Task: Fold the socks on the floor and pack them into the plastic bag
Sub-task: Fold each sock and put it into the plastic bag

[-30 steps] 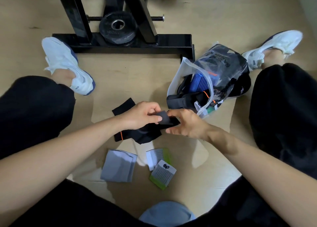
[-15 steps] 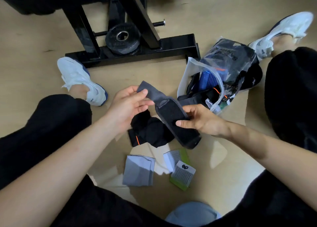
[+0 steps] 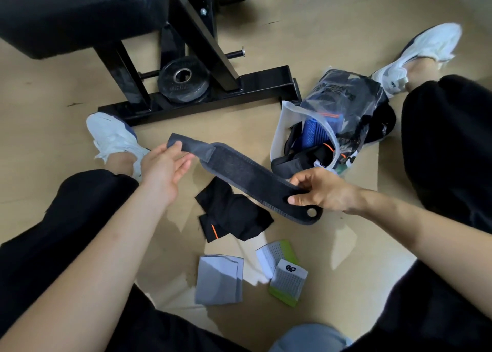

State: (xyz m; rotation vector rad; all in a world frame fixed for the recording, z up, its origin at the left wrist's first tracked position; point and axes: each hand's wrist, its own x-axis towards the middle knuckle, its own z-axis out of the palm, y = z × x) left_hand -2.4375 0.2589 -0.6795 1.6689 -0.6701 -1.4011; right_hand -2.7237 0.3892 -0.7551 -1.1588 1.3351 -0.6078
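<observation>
Strap (image 3: 239,170) over socks (image 3: 234,218), plastic bag (image 3: 348,96) right, bench (image 3: 261,85) behind

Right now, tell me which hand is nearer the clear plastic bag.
Right. The right hand pinches the long grey-black strap close beside the clear plastic bag's mouth; the left hand holds the far end, well left of it.

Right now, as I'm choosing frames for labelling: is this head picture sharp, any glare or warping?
Head view: strap, left hand, right hand sharp; wide-angle bows the edges; bright patches wash out the floor near the grey sock.
</observation>
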